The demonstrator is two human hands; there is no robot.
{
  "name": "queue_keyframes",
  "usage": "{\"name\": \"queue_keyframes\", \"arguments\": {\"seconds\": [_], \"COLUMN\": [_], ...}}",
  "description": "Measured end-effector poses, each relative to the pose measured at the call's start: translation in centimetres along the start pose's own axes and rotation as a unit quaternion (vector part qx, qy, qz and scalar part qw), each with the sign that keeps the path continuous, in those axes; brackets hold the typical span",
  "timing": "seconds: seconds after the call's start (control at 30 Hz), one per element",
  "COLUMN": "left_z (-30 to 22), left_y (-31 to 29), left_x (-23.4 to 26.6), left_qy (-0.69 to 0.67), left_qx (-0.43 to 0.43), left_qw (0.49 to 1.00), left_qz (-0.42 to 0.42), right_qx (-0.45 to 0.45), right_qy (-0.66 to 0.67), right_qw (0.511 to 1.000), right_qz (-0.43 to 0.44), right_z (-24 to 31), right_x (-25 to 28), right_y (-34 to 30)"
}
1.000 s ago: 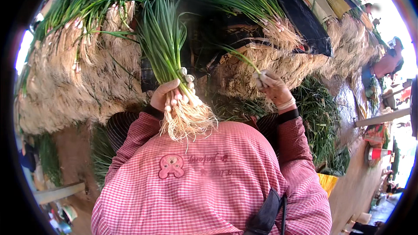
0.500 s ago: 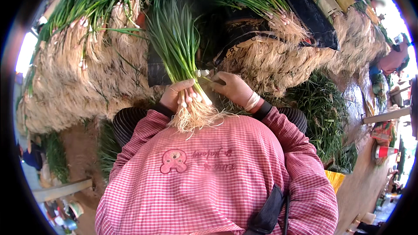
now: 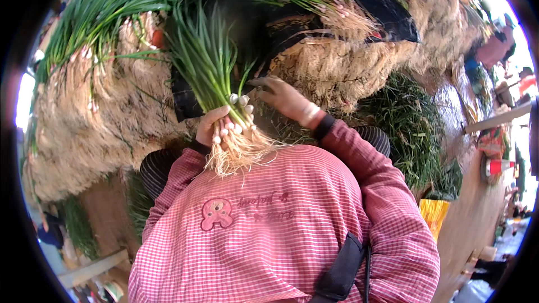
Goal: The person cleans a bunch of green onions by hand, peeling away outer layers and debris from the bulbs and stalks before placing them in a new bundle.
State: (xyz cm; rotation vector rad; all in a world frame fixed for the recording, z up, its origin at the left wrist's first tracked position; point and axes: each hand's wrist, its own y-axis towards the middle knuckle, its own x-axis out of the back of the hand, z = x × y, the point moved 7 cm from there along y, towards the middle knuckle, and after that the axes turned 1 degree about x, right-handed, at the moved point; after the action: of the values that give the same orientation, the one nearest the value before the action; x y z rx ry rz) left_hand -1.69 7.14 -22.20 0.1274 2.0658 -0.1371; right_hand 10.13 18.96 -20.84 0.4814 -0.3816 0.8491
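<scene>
My left hand (image 3: 211,125), in a pale thin glove, is wrapped round a bunch of spring onions (image 3: 224,84) just above the bulbs. Long green leaves point away from me, while tangled pale roots (image 3: 236,154) hang towards my shirt. On the bunch's right side sit small round white pieces (image 3: 243,100) that look like bulbs. Just to the right of them, my right hand (image 3: 285,101), gloved too, has its fingers stretched out to the left. Its fingertips are close to a loose green leaf, and nothing shows held in them.
A large heap of spring onions (image 3: 84,118), roots facing me, lies at left. Another rooted heap (image 3: 342,70) stands beyond my right hand, partly under black sheeting (image 3: 387,8). Green leaf trimmings (image 3: 407,129) are piled at right. A red and white cone (image 3: 497,167) stands farther right.
My right hand has drawn apart from the bunch, its fingers loosening from a pinch. The white pieces sit differently against the stalks. The whole view has shifted slightly.
</scene>
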Motion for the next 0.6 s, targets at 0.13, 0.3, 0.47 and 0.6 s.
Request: {"name": "queue_keyframes", "arguments": {"seconds": [0.13, 0.3, 0.47, 0.6], "left_z": [1.1, -0.9, -0.7, 0.9], "left_y": [0.3, -1.3, -0.4, 0.0], "left_x": [2.3, 4.4, 5.0, 3.0], "left_qy": [-0.036, 0.142, 0.131, 0.031], "left_qx": [0.022, 0.013, 0.015, 0.071], "left_qw": [0.994, 0.977, 0.984, 0.993], "left_qz": [0.099, -0.160, -0.116, -0.093], "right_qx": [-0.171, 0.149, -0.127, -0.262], "right_qy": [0.451, 0.219, 0.696, 0.712], "right_qw": [0.875, 0.963, 0.706, 0.650], "right_qz": [0.029, 0.040, 0.034, 0.031], "right_z": [-1.0, -0.6, -5.3, -3.2], "right_x": [-4.4, -6.5, -10.5, -9.4], "right_y": [1.7, 1.9, 3.5, 0.5]}}
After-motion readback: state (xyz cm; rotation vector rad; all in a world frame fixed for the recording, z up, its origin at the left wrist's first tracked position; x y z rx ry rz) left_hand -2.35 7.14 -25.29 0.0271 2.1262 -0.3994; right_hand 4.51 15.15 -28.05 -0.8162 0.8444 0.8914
